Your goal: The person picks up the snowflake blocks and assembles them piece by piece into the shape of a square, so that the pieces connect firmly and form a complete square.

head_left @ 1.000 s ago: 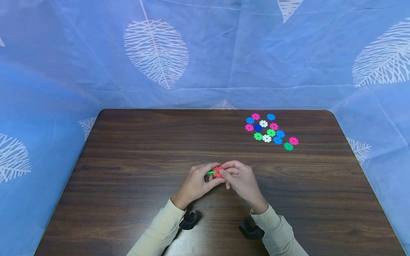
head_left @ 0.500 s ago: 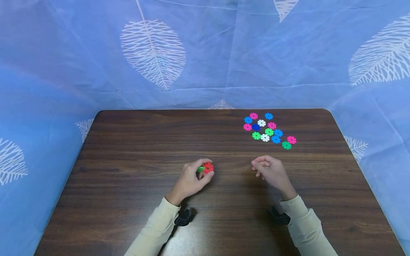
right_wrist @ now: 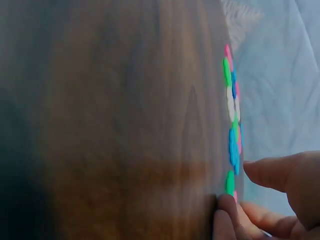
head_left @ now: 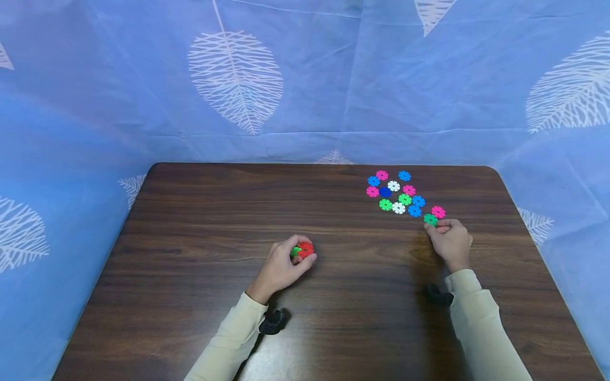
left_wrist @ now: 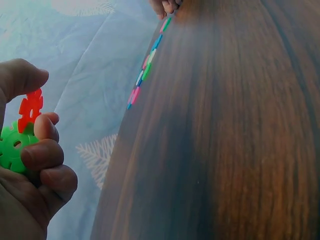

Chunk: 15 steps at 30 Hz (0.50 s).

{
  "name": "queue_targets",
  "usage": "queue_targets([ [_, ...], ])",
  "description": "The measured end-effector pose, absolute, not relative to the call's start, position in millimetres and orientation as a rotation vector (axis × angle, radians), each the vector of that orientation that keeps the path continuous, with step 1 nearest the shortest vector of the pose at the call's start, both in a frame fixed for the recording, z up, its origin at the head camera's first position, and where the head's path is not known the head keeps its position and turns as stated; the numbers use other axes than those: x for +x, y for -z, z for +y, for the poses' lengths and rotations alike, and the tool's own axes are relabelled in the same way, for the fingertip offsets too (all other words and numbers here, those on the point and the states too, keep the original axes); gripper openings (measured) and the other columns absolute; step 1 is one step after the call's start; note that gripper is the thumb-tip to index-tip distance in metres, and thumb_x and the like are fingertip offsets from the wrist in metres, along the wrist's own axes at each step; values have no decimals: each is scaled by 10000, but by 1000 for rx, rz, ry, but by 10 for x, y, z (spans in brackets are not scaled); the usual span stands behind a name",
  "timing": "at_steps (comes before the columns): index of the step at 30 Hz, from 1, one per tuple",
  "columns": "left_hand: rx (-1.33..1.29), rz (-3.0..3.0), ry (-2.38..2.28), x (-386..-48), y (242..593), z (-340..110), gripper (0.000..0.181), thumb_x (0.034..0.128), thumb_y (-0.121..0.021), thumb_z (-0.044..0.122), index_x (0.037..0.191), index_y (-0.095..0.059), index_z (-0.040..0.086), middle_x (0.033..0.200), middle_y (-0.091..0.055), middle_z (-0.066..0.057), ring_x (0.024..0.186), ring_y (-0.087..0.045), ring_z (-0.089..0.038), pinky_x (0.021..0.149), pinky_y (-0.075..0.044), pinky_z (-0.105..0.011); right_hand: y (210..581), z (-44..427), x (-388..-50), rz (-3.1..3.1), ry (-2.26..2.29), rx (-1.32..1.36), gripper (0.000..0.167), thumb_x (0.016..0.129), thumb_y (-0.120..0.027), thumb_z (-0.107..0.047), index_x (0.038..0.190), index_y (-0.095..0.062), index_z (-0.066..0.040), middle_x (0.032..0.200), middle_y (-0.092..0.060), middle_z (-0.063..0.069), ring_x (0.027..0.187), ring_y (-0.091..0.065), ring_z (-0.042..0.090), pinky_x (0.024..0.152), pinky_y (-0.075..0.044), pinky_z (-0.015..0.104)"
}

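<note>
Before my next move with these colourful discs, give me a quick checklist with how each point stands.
1. Left hand holding the red disc and bright green disc: ok.
2. Those two touching: ok, set at an angle.
3. Right hand at the dark green disc: ok.
4. Dark green disc firmly gripped: cannot tell.
5. Dark green disc well apart from others: not ok, a pink disc lies right beside it.

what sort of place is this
Probably an indoor tabletop recording spot: a dark wood-grain table, blue leaf-print cloth behind and beside it, and colourful notched discs spread on top.
</note>
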<state>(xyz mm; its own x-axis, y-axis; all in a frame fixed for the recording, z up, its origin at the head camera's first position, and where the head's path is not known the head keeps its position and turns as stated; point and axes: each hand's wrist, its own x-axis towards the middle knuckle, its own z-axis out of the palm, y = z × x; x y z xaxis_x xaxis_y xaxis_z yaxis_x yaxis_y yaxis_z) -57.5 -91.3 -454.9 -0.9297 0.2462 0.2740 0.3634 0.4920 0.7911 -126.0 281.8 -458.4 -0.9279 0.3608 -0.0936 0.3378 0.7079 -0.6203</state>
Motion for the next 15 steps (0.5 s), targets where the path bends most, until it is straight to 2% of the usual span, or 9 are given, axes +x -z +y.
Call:
queue_targets([
  [2,-531,-2594,1434,-578,4556,-924,198,841,-707,197,989,-627,94,658,-518,65,551,-415,7,501,-397,-143,4593,2846,-1316,-2867,-1030,-618,492,919,-576,-335,1153,-556,97,975,-634,280,988,-523,399,955,-355,536],
  [9,-482,-2560,1480,-563,4556,-954,207,852,-698,178,1020,-616,88,638,-498,61,524,-386,9,469,-378,-154,4580,2808,-1456,-2911,-970,-749,574,905,-568,-421,1067,-593,129,1246,-534,305,1153,-454,464,983,-366,554],
  [11,-466,-2547,1481,-563,4547,-955,210,850,-699,171,1020,-614,84,634,-493,68,522,-383,9,464,-373,-154,4588,2802,-1474,-2924,-951,-769,583,900,-572,-439,1067,-601,119,1246,-541,300,1141,-472,457,946,-403,548],
  [13,-463,-2534,1482,-564,4536,-957,214,842,-705,165,1017,-615,81,634,-495,67,526,-383,14,464,-375,-154,4595,2801,-1490,-2937,-934,-787,565,895,-577,-449,1003,-614,104,1189,-564,292,1090,-494,447,874,-440,529],
  [15,-467,-2521,1484,-566,4523,-961,213,839,-708,159,1013,-615,78,632,-497,64,528,-383,17,462,-374,-152,4597,2807,-1504,-2950,-911,-803,518,893,-582,-446,840,-609,69,975,-609,245,956,-517,405,753,-456,469],
])
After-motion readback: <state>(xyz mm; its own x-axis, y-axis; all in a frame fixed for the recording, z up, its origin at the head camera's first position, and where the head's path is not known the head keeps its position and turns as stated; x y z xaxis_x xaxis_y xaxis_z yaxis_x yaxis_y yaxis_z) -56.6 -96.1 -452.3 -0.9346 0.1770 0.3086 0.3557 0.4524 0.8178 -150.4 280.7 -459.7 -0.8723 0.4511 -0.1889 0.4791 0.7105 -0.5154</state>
